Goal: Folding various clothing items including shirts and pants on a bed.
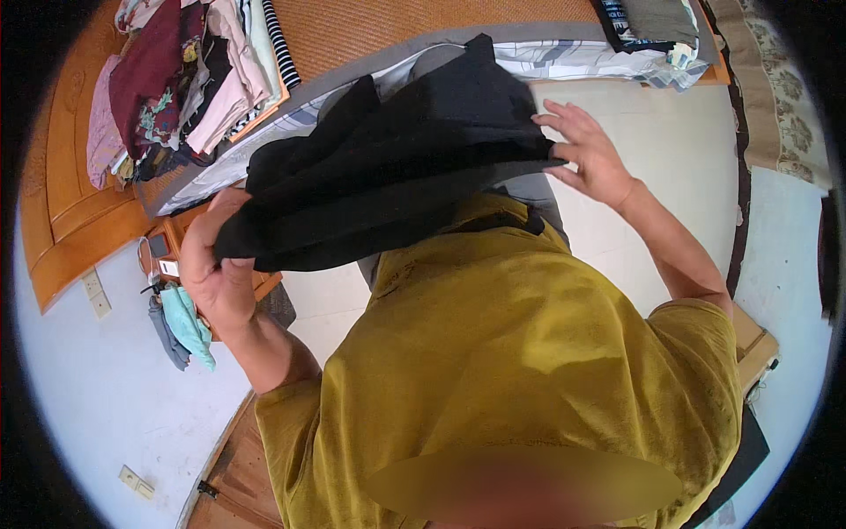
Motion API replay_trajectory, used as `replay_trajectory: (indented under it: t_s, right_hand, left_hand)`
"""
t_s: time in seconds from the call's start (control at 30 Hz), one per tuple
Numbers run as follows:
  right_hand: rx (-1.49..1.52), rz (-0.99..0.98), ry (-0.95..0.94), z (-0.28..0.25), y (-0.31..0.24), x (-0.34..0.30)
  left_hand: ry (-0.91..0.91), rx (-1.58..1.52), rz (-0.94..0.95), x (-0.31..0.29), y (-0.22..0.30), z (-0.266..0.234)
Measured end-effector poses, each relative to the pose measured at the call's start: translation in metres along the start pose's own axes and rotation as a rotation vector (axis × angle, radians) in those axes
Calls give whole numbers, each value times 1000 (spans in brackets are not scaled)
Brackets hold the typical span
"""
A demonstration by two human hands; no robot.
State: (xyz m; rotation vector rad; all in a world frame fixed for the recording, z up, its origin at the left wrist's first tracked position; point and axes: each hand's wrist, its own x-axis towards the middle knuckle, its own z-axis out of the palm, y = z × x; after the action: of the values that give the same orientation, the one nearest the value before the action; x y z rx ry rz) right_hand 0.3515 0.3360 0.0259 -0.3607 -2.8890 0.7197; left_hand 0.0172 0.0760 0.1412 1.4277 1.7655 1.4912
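A dark black garment [379, 167] is stretched out in front of my waist, over my lap; whether it is a top or trousers I cannot tell. My left hand [216, 256] grips its left end, with the thumb on the near side and the fingers wrapped behind. At its right end, my right hand [586, 154] has a corner of the cloth between thumb and fingers, while the other fingers are spread. The garment's upper part hangs in loose folds toward the bed, and its near edge runs fairly straight between my hands.
Ahead is a bed with a woven mat [370, 22] and a patterned sheet at its edge. Folded clothes [203, 79] are heaped at its left, and another stack [648, 22] lies at the far right. A wooden bedside cabinet [269, 284] with hanging cloths [187, 326] stands left.
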Motion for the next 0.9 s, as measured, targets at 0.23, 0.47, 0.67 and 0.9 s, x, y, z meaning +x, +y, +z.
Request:
replay_trajectory:
  t_s: [0.23, 0.47, 0.67, 0.9]
  right_hand:
    - [232, -104, -91, 23, -32, -18]
    - [131, 222, 19, 31, -32, 3]
    - [-5, 284, 180, 11, -21, 10]
    - [102, 354, -134, 30, -12, 17]
  left_hand:
    - [286, -254, -71, -6, 3, -21]
    - [266, -181, -5, -9, 8, -15]
    - [304, -174, -28, -17, 18, -15]
    - [180, -264, 47, -12, 17, -12]
